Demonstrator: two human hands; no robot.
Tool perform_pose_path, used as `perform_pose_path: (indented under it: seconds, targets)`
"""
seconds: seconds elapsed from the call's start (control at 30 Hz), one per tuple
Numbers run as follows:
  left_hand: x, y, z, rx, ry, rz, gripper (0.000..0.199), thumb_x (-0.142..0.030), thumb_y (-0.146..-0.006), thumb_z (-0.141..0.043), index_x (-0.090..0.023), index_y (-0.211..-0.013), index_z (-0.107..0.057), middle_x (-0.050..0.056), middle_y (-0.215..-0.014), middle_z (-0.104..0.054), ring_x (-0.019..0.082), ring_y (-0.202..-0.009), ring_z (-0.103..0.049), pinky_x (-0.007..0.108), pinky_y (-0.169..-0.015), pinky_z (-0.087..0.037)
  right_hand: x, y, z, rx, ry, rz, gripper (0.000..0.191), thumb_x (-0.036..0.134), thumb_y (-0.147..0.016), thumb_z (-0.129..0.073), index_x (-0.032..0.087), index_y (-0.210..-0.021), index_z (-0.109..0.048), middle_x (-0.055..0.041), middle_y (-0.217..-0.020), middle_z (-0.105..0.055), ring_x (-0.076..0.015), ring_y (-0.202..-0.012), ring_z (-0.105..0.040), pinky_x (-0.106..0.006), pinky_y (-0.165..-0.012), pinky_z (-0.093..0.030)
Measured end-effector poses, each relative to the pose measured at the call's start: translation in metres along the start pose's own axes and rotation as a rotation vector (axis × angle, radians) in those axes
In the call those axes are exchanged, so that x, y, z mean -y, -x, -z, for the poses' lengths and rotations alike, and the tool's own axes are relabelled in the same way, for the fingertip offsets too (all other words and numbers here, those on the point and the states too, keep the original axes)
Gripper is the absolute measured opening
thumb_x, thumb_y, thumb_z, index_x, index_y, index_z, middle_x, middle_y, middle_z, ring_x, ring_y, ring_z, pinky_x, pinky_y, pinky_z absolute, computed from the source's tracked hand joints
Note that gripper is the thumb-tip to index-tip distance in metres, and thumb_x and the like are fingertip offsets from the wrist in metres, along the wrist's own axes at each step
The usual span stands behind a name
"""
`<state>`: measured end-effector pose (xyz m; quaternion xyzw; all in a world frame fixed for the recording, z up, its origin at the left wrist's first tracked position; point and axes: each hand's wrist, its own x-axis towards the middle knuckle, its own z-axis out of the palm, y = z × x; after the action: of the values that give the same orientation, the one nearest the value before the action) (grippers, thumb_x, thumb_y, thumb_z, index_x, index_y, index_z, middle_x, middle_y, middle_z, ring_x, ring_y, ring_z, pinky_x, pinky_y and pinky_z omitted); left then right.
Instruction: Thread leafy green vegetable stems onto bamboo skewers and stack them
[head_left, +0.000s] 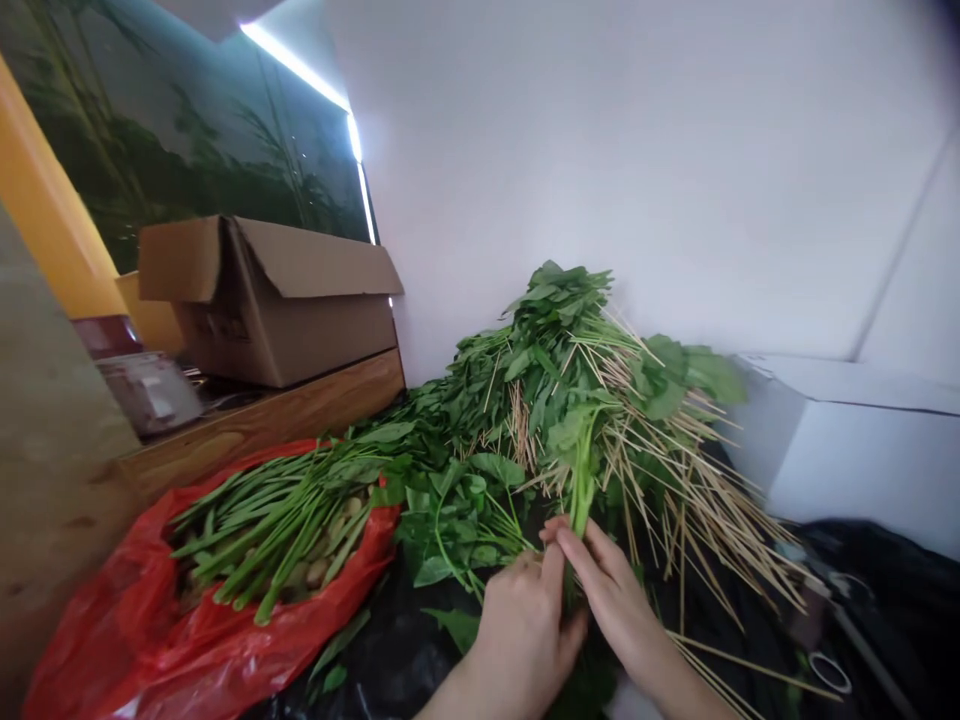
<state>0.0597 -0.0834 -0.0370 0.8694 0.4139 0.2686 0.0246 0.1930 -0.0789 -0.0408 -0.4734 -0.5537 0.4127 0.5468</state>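
Note:
Close in front of me, my left hand (525, 610) and my right hand (611, 590) meet around a small bunch of leafy green stems (583, 480). The bunch points upward, leaves at the top, and its lower end is hidden by my fingers. Both hands are closed on it, the right one with its fingers near the stems. Behind them rises a heap of leafy greens on thin wooden skewers (559, 300), with many bare skewer ends (697, 490) fanning toward the right. Loose leafy greens (450, 520) lie just left of my hands.
On the left sits a red plastic bag (97, 630) holding long green stalks (292, 540) over small pale brownish pieces. A cardboard box (315, 290) stands on a wooden ledge (300, 410). At right are a white box (870, 450), black plastic (900, 570) and a white ring (830, 672).

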Motion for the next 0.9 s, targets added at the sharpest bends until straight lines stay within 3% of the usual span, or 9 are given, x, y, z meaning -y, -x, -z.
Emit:
perform_pose_path:
  seconds: [0.1,0.2,0.27,0.47,0.57,0.63,0.77,0.9]
  targets:
    - [0.005,0.002,0.020,0.099,0.183,-0.049,0.044,-0.039,-0.081,-0.062,-0.018,-0.119,-0.056,0.012,-0.104,-0.068,0.025,-0.090,-0.064,0.034,-0.077,-0.051,-0.002,-0.001,0.001,0.005,0.063,0.017,0.040,0.055,-0.086,-0.051,0.020,-0.100,-0.064,-0.0062,-0.098,-0.070,-0.0239,-0.099,-0.063,-0.033,-0.090,-0.047]
    - [0.016,0.003,0.043,0.120,0.288,-0.015,0.020,-0.033,-0.089,-0.055,-0.022,-0.099,-0.068,0.005,-0.089,-0.070,0.019,-0.081,-0.064,0.028,-0.074,-0.048,-0.001,0.001,-0.001,0.026,0.179,0.069,0.037,0.051,-0.088,-0.049,0.020,-0.102,-0.064,-0.0057,-0.095,-0.071,-0.0228,-0.088,-0.066,-0.032,-0.081,-0.051]
    - [0.022,0.004,0.052,0.086,0.323,-0.017,0.018,-0.027,-0.090,-0.054,-0.022,-0.089,-0.070,0.004,-0.080,-0.068,0.016,-0.076,-0.062,0.024,-0.070,-0.047,0.001,0.003,-0.003,0.042,0.275,0.126,0.034,0.046,-0.090,-0.047,0.021,-0.105,-0.064,-0.0056,-0.090,-0.072,-0.0225,-0.080,-0.067,-0.032,-0.075,-0.053]
    - [0.031,0.013,0.051,-0.112,0.323,-0.125,0.016,-0.021,-0.090,-0.055,-0.022,-0.097,-0.069,0.004,-0.085,-0.068,0.014,-0.078,-0.062,0.023,-0.072,-0.049,-0.009,0.004,-0.003,-0.028,0.501,0.442,0.034,0.031,-0.093,-0.042,0.022,-0.120,-0.061,-0.0096,-0.110,-0.069,-0.0253,-0.102,-0.065,-0.034,-0.086,-0.052]
    - [0.040,0.014,0.050,-0.342,0.123,-0.193,0.026,-0.017,-0.089,-0.056,-0.023,-0.112,-0.064,0.006,-0.094,-0.066,0.016,-0.086,-0.062,0.026,-0.076,-0.049,-0.018,0.005,-0.001,-0.019,0.650,0.535,0.038,0.027,-0.095,-0.038,0.023,-0.128,-0.056,-0.0098,-0.103,-0.069,-0.0236,-0.092,-0.068,-0.033,-0.078,-0.054]
    - [0.047,0.012,0.053,-0.430,-0.034,-0.196,0.031,-0.016,-0.089,-0.055,-0.024,-0.118,-0.061,0.008,-0.103,-0.065,0.018,-0.093,-0.060,0.029,-0.079,-0.049,-0.020,0.007,-0.001,-0.014,0.754,0.572,0.039,0.027,-0.096,-0.037,0.024,-0.132,-0.052,-0.0097,-0.099,-0.069,-0.0225,-0.084,-0.068,-0.032,-0.071,-0.054]
    - [0.058,0.003,0.062,-0.340,-0.253,-0.206,0.029,-0.019,-0.091,-0.052,-0.023,-0.118,-0.060,0.008,-0.115,-0.064,0.020,-0.095,-0.058,0.034,-0.082,-0.048,-0.020,0.010,-0.001,-0.031,0.934,0.649,0.039,0.027,-0.098,-0.037,0.022,-0.133,-0.052,-0.0110,-0.095,-0.068,-0.0216,-0.078,-0.068,-0.031,-0.069,-0.052]
    - [0.063,-0.004,0.072,-0.186,-0.387,-0.277,0.030,-0.025,-0.091,-0.052,-0.024,-0.120,-0.058,0.008,-0.101,-0.067,0.021,-0.087,-0.057,0.035,-0.077,-0.044,-0.023,0.010,0.000,-0.045,1.048,0.693,0.038,0.023,-0.097,-0.038,0.022,-0.132,-0.054,-0.0096,-0.090,-0.068,-0.0219,-0.075,-0.067,-0.032,-0.067,-0.051]
